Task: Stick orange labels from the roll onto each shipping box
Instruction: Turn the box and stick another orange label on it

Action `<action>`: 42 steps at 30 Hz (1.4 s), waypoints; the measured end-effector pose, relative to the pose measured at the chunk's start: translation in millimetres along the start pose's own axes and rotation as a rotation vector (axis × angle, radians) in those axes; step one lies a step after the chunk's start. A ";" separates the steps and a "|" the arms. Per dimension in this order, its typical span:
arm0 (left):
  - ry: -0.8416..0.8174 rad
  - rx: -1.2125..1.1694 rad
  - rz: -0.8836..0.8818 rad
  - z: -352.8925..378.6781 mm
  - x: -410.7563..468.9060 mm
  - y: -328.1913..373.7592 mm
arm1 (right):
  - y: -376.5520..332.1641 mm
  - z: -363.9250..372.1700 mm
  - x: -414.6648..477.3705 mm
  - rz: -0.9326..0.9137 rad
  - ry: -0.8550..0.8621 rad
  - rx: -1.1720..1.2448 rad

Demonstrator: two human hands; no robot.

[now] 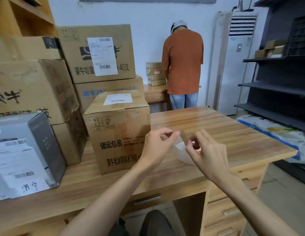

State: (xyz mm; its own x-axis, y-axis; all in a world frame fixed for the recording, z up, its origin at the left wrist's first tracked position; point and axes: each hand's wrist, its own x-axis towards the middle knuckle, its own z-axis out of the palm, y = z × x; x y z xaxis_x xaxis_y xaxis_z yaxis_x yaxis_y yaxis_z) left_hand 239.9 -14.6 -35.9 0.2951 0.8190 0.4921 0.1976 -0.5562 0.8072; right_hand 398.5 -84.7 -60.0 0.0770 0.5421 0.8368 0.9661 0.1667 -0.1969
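Both my hands hover over the wooden desk [225,130], just right of a brown shipping box [117,133] that carries a white address label on top. My left hand [157,145] pinches the edge of a white backing strip of the label roll [181,150]. My right hand [208,150] pinches the strip from the other side, and a bit of orange label shows under its fingers. The strip loops down between the hands; most of the roll is hidden. A grey box [27,154] with white labels sits at the left.
Large cartons [97,53] are stacked behind and left of the brown box. A person in an orange shirt [182,62] stands with their back to me at a far table beside small stacked boxes. Dark shelves [276,86] and a printed bag [276,132] lie right.
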 end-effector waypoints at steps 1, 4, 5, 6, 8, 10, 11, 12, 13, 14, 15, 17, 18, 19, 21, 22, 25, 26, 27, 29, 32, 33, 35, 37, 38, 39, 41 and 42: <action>0.016 -0.016 0.000 -6.7 -2.8 6.2 | -7.9 2.0 3.0 -0.053 0.011 -0.010; 0.088 0.010 -0.020 -28.9 -9.6 16.1 | -31.6 7.3 9.9 -0.188 0.039 -0.063; 0.111 0.030 -0.026 -36.8 -11.5 17.5 | -39.2 9.4 12.1 -0.218 0.041 -0.071; 0.129 0.044 -0.031 -44.7 -13.6 18.8 | -47.4 11.3 14.4 -0.243 0.047 -0.072; 0.161 0.057 -0.038 -60.2 -17.7 20.4 | -64.3 13.9 19.2 -0.291 0.085 -0.069; 0.189 0.075 -0.044 -75.6 -21.8 21.2 | -80.5 14.9 22.3 -0.342 0.111 -0.043; 0.195 0.096 -0.042 -83.9 -24.1 21.2 | -87.2 15.4 23.2 -0.357 0.099 -0.010; 0.202 0.121 -0.038 -92.6 -26.1 21.1 | -93.7 15.2 24.4 -0.353 0.076 0.036; 0.209 0.136 -0.037 -102.0 -27.9 20.9 | -99.2 15.2 25.8 -0.320 0.051 0.096; 0.215 0.141 -0.040 -112.1 -29.9 20.3 | -103.9 15.7 28.0 -0.259 0.034 0.175; 0.213 0.137 -0.044 -122.5 -31.9 19.5 | -107.9 17.1 31.4 -0.179 0.021 0.272; 0.195 0.141 -0.058 -141.8 -36.0 18.2 | -114.7 22.3 41.6 -0.018 -0.018 0.469; 0.181 0.154 -0.059 -150.9 -37.8 17.6 | -117.7 26.2 47.6 0.055 -0.053 0.555; 0.164 0.163 -0.054 -159.3 -39.6 16.7 | -120.6 30.2 53.3 0.120 -0.099 0.633; 0.134 0.152 -0.043 -172.8 -42.2 15.8 | -127.9 37.7 62.5 0.208 -0.210 0.795; 0.128 0.145 -0.040 -178.0 -43.2 14.9 | -132.5 41.1 65.6 0.231 -0.256 0.875; 0.138 0.146 -0.034 -191.4 -44.0 9.5 | -145.8 53.3 73.0 0.287 -0.336 1.035; 0.147 0.159 -0.026 -195.2 -43.7 6.4 | -149.6 57.5 75.3 0.304 -0.353 1.060; 0.162 0.181 -0.014 -198.7 -42.8 2.5 | -152.7 61.9 77.6 0.312 -0.363 1.063; 0.215 0.222 0.013 -205.1 -39.5 -6.7 | -156.6 70.8 80.7 0.300 -0.357 1.015; 0.282 0.249 0.024 -209.2 -34.0 -15.4 | -163.2 79.0 83.5 0.242 -0.312 0.851; 0.298 0.254 0.018 -209.3 -32.2 -17.1 | -166.5 79.7 84.2 0.222 -0.286 0.774; 0.326 0.265 0.004 -209.8 -28.0 -20.9 | -174.9 80.2 85.4 0.201 -0.247 0.663; 0.353 0.288 -0.014 -209.9 -23.9 -24.9 | -181.8 82.2 86.3 0.192 -0.221 0.592; 0.373 0.297 -0.025 -209.7 -21.8 -27.2 | -184.2 83.8 86.4 0.190 -0.212 0.554; 0.394 0.304 -0.034 -209.5 -19.7 -29.2 | -186.1 85.1 86.7 0.185 -0.202 0.519; 0.429 0.311 -0.046 -209.0 -16.2 -33.1 | -188.6 87.3 86.8 0.180 -0.175 0.477; 0.441 0.311 -0.047 -208.8 -14.9 -34.7 | -189.8 88.5 86.7 0.181 -0.163 0.469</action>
State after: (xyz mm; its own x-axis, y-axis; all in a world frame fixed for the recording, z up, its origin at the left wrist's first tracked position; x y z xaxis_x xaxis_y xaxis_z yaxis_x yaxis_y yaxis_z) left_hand 33.5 21.9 -3.2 -0.1283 0.7883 0.6017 0.4887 -0.4777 0.7301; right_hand 200.0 3.5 4.7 0.1569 0.7113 0.6851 0.7244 0.3887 -0.5694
